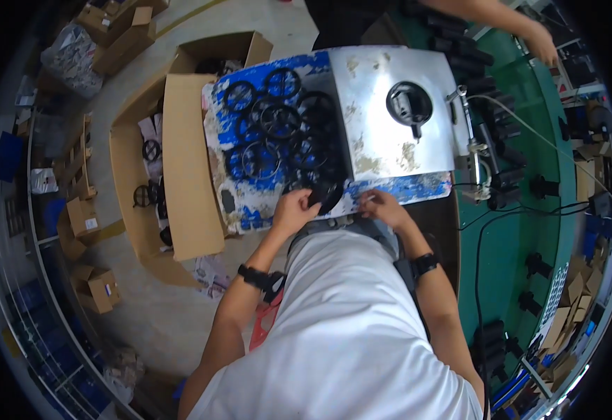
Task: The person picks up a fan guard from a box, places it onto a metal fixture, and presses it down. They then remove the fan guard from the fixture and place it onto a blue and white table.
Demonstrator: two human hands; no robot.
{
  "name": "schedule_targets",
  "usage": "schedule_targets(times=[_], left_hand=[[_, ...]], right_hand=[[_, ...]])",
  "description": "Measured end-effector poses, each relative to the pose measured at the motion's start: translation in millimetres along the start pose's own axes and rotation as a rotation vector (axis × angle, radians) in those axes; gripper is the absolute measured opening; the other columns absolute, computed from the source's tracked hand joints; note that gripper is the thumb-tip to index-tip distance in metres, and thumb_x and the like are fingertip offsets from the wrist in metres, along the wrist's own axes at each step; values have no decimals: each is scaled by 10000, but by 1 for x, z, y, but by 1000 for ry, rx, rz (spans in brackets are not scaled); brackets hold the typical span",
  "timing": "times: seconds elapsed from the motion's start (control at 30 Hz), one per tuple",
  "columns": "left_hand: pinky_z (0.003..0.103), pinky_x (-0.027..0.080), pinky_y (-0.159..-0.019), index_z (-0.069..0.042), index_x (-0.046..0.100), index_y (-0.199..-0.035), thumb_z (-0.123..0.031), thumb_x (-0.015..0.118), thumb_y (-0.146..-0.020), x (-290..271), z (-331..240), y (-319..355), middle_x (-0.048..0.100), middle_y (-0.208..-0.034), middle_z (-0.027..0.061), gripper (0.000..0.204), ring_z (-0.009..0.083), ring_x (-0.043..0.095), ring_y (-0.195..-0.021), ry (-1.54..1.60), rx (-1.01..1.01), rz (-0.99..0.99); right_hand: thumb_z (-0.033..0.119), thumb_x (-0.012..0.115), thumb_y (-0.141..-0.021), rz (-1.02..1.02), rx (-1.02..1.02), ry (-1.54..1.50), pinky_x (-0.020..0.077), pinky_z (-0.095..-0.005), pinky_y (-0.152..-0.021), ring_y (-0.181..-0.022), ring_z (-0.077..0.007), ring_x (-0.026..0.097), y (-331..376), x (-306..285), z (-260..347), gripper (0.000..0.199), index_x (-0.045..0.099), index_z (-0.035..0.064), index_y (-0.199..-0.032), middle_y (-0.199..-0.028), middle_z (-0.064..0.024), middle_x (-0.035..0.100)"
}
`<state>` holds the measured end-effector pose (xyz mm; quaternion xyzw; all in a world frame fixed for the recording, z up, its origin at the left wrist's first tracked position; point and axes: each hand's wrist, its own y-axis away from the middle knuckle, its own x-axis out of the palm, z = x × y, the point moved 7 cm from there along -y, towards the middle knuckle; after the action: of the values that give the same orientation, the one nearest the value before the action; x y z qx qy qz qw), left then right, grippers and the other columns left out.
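1 blue-white board [405,189]; 8+ black rings [299,122]; left fingers [304,195] touching 1; right fingers [371,203] near board edge; cannot tell either grip.

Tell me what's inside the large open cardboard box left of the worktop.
Black spoked rings and pale sheet-like material show inside the box. Its flap covers the right part; whatever lies under is hidden.

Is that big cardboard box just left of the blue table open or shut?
Open: a broad flap is folded out toward the table, and black wheels show inside the box.
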<state>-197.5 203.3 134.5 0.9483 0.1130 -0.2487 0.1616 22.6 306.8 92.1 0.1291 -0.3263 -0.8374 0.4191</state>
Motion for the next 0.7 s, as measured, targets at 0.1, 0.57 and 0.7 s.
schedule_targets(times=[0.1, 0.57, 0.7], left_hand=[[305, 466, -601, 7, 674, -925, -158, 751, -702, -14, -23, 13, 547, -756, 72, 288, 197, 566, -668, -64, 193, -47], [261, 489, -719, -1, 560, -1083, -59, 668, -792, -28, -186, -35, 617, -930, 63, 316, 137, 603, -798, 531, 421, 107], [223, 484, -700, 5, 516, -1130, -81, 665, -850, -24, -191, -54, 573, -958, 20, 329, 90, 569, -790, 799, 376, 51]], right_hand=[[190, 632, -857, -94, -60, 31, 523, -301, -740, -803, -144, 614, 18, -6, -3, 327, 567, 5, -1119, -917, -78, 649], [80, 717, -789, -257, -534, -39, 491, -265, -712, -800, -93, 583, 88, 15, 173, 334, 581, -13, -1081, -875, -54, 637], [41, 718, -791, -495, -565, -523, 478, -227, -690, -724, -99, 589, 92, -23, 178, 202, 565, 3, -919, -821, -46, 617]])
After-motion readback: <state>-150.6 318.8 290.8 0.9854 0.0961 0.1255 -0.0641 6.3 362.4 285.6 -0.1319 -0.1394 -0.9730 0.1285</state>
